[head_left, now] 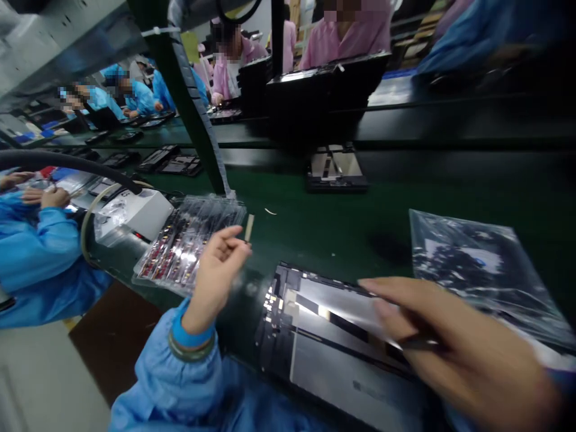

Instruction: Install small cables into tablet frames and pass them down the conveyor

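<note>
My left hand (218, 273) is raised beside the tray, its thumb and fingers pinching a small tan strip (249, 228). An opened tablet (346, 375) lies in front of me, its internal parts, silvery plates and dark ribbon cable exposed. Over the tablet's right side is my right hand (454, 342), smeared by motion. Its fingers are closed round a slim, dark, shiny tool (423, 344) that looks like tweezers, partly hidden by the fingers. Left of my left hand, clear plastic trays (180, 246) hold rows of small parts.
A clear bag of black parts (477, 258) lies at the right. Another opened tablet (337, 168) sits farther back, near dark upright panels (319, 99). A white box (135, 213) and a green post (189, 90) stand left. Co-workers in blue (40, 252) and pink (346, 36) sit around.
</note>
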Motion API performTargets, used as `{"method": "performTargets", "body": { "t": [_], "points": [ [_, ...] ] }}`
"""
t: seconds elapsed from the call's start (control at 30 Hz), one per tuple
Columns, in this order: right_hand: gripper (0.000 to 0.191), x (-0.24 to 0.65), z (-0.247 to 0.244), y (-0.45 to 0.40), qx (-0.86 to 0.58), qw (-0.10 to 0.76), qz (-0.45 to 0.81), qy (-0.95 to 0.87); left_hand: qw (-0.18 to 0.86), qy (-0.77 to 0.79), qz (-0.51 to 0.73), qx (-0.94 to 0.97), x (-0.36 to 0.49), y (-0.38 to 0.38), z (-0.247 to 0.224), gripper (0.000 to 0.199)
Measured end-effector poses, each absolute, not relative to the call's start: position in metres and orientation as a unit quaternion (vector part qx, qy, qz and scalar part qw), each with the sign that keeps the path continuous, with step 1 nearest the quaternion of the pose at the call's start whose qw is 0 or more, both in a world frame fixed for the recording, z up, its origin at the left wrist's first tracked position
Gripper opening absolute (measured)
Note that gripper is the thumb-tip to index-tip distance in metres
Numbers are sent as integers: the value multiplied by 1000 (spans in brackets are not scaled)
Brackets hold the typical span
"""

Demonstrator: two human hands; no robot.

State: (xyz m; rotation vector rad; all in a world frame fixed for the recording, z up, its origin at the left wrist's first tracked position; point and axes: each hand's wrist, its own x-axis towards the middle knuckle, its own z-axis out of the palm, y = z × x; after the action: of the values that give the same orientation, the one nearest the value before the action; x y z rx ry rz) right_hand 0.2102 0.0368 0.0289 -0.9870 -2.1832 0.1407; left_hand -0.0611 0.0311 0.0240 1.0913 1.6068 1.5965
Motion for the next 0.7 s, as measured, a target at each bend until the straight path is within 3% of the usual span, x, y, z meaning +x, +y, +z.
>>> {"method": "performTargets", "body": {
  "t": [0.07, 0.17, 0.57, 0.7],
  "points": [
    [21, 194, 34, 36, -318, 348, 10, -882, 442, 557, 579, 398, -23, 29, 23, 32],
    [25, 179, 34, 40, -283, 351, -62, -890, 539, 520, 542, 381, 12, 28, 22, 25],
    [17, 168, 20, 40, -328, 340, -167, -865, 521, 535, 494, 446, 25, 26, 18, 12],
    [16, 180, 25, 43, -372, 382, -120, -838, 578, 518, 500, 386, 21, 29, 19, 17]
  ]
}}
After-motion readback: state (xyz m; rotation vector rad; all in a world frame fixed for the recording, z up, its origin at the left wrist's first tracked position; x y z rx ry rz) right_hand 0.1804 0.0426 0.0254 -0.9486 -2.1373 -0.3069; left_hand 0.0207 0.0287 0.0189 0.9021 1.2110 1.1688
